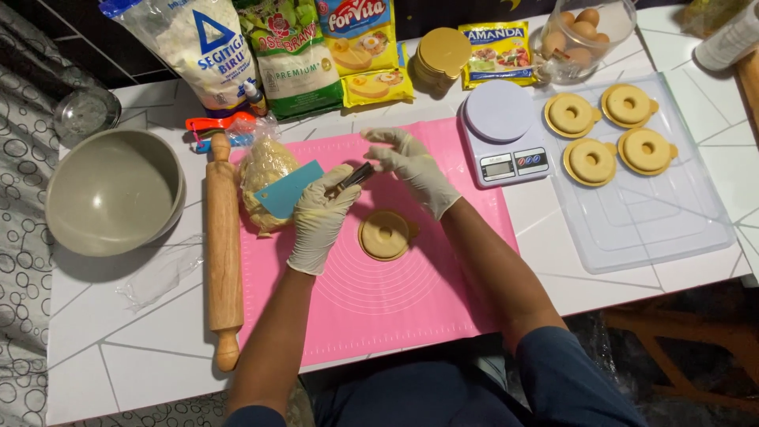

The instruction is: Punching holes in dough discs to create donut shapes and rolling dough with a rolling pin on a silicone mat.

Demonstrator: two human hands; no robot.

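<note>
Gripping a small dark metal tool [350, 179], the gloved left hand [320, 225] is curling its fingers around it above the pink mat [379, 308], while the right hand [411, 166] is pinching the tool's far end (steadying it, seemingly). A filled round mould [385, 235] is sitting just below, within easy reach.

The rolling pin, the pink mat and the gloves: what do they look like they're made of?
The rolling pin looks like bare wood: tan, matte, faint grain. The pink mat seems to be silicone or soft plastic: flat, smooth, printed with circles. The gloves on the left hand and right hand look like thin latex or similar, pale and wrinkled.
</note>
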